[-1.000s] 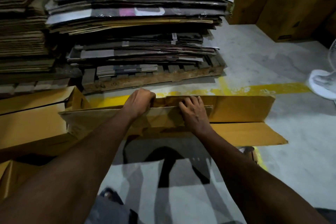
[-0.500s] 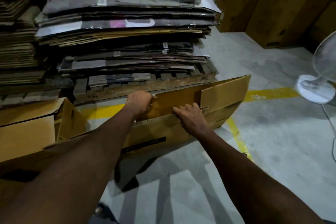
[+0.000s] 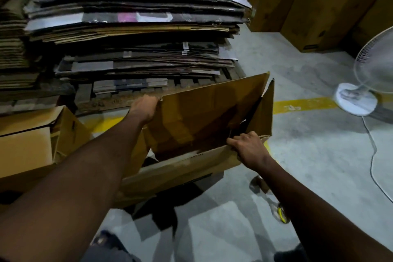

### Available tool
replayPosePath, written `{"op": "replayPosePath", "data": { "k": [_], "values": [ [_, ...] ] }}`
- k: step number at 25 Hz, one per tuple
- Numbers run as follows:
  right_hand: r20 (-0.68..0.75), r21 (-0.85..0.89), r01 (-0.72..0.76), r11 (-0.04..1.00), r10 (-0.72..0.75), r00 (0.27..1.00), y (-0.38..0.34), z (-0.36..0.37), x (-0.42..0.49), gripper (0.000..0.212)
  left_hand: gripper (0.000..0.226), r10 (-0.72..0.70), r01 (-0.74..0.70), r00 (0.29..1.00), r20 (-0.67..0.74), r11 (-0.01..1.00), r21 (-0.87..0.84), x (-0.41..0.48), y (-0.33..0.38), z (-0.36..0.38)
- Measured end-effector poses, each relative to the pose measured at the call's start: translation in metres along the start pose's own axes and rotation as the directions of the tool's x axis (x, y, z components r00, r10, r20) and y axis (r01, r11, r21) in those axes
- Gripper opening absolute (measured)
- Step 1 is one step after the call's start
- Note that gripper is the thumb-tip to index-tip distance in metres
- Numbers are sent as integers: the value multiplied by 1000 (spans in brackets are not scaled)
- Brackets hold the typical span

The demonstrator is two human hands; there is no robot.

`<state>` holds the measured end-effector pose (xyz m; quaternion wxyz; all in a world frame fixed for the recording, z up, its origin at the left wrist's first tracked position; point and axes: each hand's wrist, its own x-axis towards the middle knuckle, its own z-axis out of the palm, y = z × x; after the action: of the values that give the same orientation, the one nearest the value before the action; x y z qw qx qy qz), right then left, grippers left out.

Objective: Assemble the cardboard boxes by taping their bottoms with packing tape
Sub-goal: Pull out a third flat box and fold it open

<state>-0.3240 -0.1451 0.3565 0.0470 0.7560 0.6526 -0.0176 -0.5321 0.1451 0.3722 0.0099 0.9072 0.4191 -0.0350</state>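
Head view: left hand grips the cardboard box at its ten o'clock wall, right hand pinches the four o'clock edge; likely light and floppy, so hold by the edges.

Fan cut by right edge; left hand partly hidden behind box
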Motion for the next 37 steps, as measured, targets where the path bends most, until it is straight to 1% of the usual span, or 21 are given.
{"op": "replayPosePath", "data": {
  "k": [2,6,10,12,15,16,18,20,22,24,26,30,33,34,35,37],
  "values": [
    [54,-31,-20,999,21,998,8,6,-6,27,23,11,-11,1000,11,1000,3,6,0,2],
    [100,-37,-24,999,28,995,15,29,-19,27,27,-32,32,999,-17,999,35,-3,11,21],
    [241,-61,-26,998,40,970,24,47,-25,34,32,-24,24,1000,-11,998,49,-22,11,51],
    [278,-78,-15,997,36,960,27,54,-28,37,34,-6,7,999,52,1000,-23,-25,9,63],
    [186,-96,-2,995,20,982,18,65,-30,31,31,112,-65,974,196,971,-230,-23,18,75],
    [159,-111,-4,994,21,987,14,67,-29,34,31,133,-78,968,214,966,-247,-22,22,75],
    [90,-124,-3,992,14,996,12,73,-27,40,33,166,-129,965,205,974,-186,-20,28,76],
    [102,-97,-26,995,36,994,13,83,-27,38,31,207,-193,960,189,977,-90,-17,31,77],
    [156,-84,-73,994,86,984,13,85,-26,30,24,198,-197,966,164,980,-18,-17,32,81],
    [186,-89,-89,992,104,977,14,87,-26,26,23,156,-161,980,125,986,37,-16,34,87],
    [195,-84,-107,991,121,973,17,89,-27,24,26,116,-123,988,106,990,69,-13,37,94],
    [146,-78,-154,985,164,976,21,91,-40,20,36,19,-27,997,74,994,103,6,22,96],
    [248,-38,-260,965,262,933,30,93,-38,24,30,9,-12,1000,22,988,155,18,3,89],
    [256,-40,-288,957,289,923,33,92,-36,24,27,7,-11,1000,22,987,163,20,-4,87],
    [247,-45,-289,956,291,924,34,91,-34,23,24,2,-7,1000,31,987,158,21,-11,86],
    [221,-19,-229,973,228,948,28,90,-28,22,22,-24,19,999,42,992,122,18,-26,89]
  ]
}}
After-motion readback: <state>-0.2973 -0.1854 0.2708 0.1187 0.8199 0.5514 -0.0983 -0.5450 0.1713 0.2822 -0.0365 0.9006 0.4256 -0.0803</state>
